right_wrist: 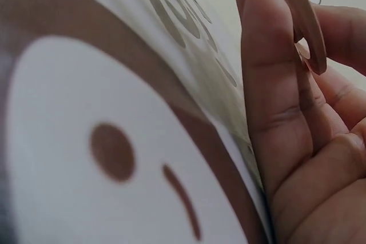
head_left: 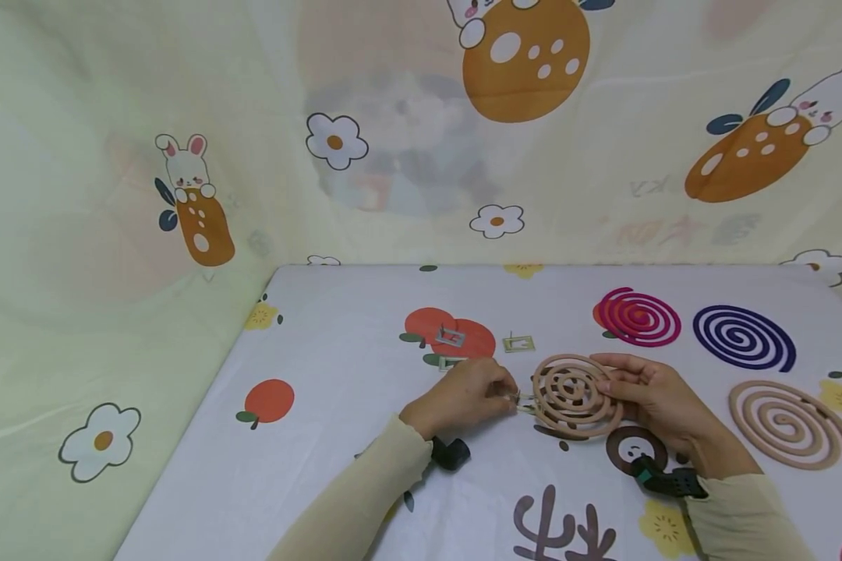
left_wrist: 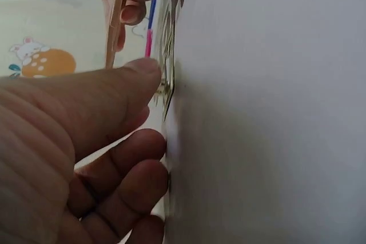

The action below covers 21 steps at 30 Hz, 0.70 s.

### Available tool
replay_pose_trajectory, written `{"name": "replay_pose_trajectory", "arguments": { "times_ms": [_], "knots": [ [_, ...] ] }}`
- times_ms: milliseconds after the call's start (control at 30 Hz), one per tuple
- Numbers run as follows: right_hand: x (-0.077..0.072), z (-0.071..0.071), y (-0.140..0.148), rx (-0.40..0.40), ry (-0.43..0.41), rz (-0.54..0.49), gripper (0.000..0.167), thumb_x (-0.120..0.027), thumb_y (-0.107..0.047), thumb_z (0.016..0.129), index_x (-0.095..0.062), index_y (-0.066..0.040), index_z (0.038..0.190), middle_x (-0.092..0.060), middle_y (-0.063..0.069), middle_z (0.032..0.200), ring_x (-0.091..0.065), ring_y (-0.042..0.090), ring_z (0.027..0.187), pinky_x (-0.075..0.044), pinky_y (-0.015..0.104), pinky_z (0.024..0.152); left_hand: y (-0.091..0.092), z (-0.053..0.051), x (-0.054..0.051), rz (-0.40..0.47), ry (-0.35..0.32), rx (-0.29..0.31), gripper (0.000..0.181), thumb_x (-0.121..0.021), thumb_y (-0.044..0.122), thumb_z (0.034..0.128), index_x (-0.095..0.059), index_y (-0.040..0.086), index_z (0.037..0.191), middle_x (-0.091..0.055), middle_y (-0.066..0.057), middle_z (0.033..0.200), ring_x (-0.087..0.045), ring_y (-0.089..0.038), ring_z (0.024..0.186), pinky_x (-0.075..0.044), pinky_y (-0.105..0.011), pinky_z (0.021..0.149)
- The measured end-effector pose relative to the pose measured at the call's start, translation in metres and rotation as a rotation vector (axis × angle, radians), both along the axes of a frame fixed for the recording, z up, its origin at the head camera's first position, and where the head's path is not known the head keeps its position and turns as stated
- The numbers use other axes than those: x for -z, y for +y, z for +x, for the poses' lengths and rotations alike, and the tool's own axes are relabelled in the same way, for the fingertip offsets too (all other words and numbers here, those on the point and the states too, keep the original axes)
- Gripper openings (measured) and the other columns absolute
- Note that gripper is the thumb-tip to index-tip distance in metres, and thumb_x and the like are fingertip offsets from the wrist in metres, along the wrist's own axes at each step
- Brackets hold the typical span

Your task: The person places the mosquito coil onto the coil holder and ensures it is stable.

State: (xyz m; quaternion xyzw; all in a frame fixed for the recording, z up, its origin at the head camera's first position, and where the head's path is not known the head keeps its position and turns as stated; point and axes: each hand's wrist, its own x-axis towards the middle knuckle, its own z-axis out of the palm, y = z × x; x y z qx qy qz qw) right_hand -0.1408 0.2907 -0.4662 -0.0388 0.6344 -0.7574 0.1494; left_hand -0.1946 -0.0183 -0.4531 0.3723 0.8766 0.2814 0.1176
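My right hand (head_left: 656, 397) pinches the outer edge of a tan mosquito coil (head_left: 577, 392) between thumb and fingers, holding it tilted above the tabletop. Just left of that coil, my left hand (head_left: 466, 396) pinches a small metal coil stand (head_left: 526, 403) low at the cloth. In the left wrist view, the thumb (left_wrist: 128, 87) reaches the stand's end, and part of the stand (left_wrist: 167, 87) runs along the surface. The right wrist view shows the coil's rim (right_wrist: 309, 32) between thumb and fingers. Whether the coil touches the stand I cannot tell.
Farther back lie metal stands: one grey (head_left: 450, 336), one gold (head_left: 519, 344), another (head_left: 452, 363) partly behind the left hand. At right are a pink coil (head_left: 638, 315), a dark blue coil (head_left: 744, 337) and another tan coil (head_left: 786, 421). Printed cloth (head_left: 288, 483) covers the table.
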Motion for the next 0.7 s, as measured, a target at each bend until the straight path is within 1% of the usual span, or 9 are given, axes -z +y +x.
{"name": "replay_pose_trajectory", "arguments": {
  "times_ms": [67,133,267,333,400,433,567,700],
  "knots": [
    [0.0,0.0,-0.001,0.004,-0.001,0.001,0.033,-0.061,0.0,0.103,-0.072,-0.022,0.125,-0.074,0.003,0.102,-0.071,0.013,0.08,-0.06,0.026,0.065,-0.003,0.001,-0.001,-0.027,0.037,0.018,0.021,-0.08,0.019,0.0937,-0.079,0.014,0.114,-0.07,0.009,0.102,-0.059,-0.001,0.094,-0.048,-0.015,0.084],
    [0.0,-0.001,-0.002,0.01,-0.006,0.006,0.033,-0.061,0.0,0.103,-0.073,-0.022,0.125,-0.074,0.002,0.103,-0.071,0.012,0.082,-0.06,0.025,0.066,-0.007,0.003,-0.002,-0.067,0.095,0.042,0.022,-0.079,0.022,0.095,-0.079,0.016,0.116,-0.07,0.007,0.108,-0.06,-0.004,0.101,-0.048,-0.017,0.089],
    [-0.002,-0.002,-0.004,0.019,-0.013,0.02,0.032,-0.063,-0.002,0.103,-0.073,-0.024,0.124,-0.075,0.0,0.108,-0.071,0.011,0.085,-0.06,0.025,0.069,-0.013,0.008,-0.002,-0.14,0.223,0.09,0.025,-0.075,0.03,0.0982,-0.079,0.021,0.121,-0.069,0.003,0.125,-0.06,-0.011,0.118,-0.046,-0.025,0.105],
    [-0.003,-0.003,-0.005,0.015,-0.01,0.011,0.033,-0.062,-0.001,0.103,-0.073,-0.024,0.124,-0.075,-0.001,0.109,-0.072,0.011,0.087,-0.06,0.025,0.07,-0.015,0.011,-0.002,-0.155,0.267,0.114,0.027,-0.073,0.033,0.0993,-0.078,0.022,0.124,-0.067,0.001,0.133,-0.059,-0.014,0.125,-0.043,-0.03,0.111],
    [-0.004,-0.003,-0.007,0.009,-0.005,-0.007,0.034,-0.062,0.0,0.103,-0.073,-0.023,0.124,-0.075,0.0,0.11,-0.072,0.011,0.088,-0.06,0.026,0.071,-0.016,0.014,-0.003,-0.165,0.281,0.131,0.031,-0.071,0.034,0.1002,-0.076,0.022,0.128,-0.065,-0.002,0.14,-0.056,-0.017,0.133,-0.039,-0.037,0.118],
    [-0.004,-0.003,-0.007,0.01,-0.007,-0.01,0.034,-0.062,0.0,0.103,-0.073,-0.023,0.124,-0.075,0.0,0.109,-0.072,0.011,0.088,-0.06,0.026,0.071,-0.016,0.015,-0.003,-0.172,0.277,0.136,0.033,-0.071,0.034,0.1005,-0.075,0.021,0.13,-0.063,-0.003,0.143,-0.055,-0.017,0.135,-0.036,-0.04,0.12],
    [-0.003,-0.002,-0.011,0.009,-0.01,-0.022,0.033,-0.062,0.0,0.102,-0.073,-0.022,0.124,-0.075,0.001,0.105,-0.072,0.011,0.086,-0.061,0.026,0.07,-0.015,0.019,-0.005,-0.211,0.27,0.152,0.039,-0.069,0.037,0.101,-0.071,0.022,0.137,-0.059,-0.006,0.15,-0.05,-0.019,0.142,-0.029,-0.048,0.124],
    [-0.002,-0.002,-0.014,-0.001,0.01,-0.038,0.033,-0.062,0.001,0.103,-0.073,-0.021,0.126,-0.073,0.002,0.098,-0.072,0.012,0.083,-0.061,0.026,0.069,-0.014,0.021,-0.003,-0.243,0.269,0.162,0.043,-0.067,0.041,0.1017,-0.068,0.024,0.141,-0.053,-0.007,0.156,-0.045,-0.021,0.147,-0.028,-0.044,0.125]
  ]
}}
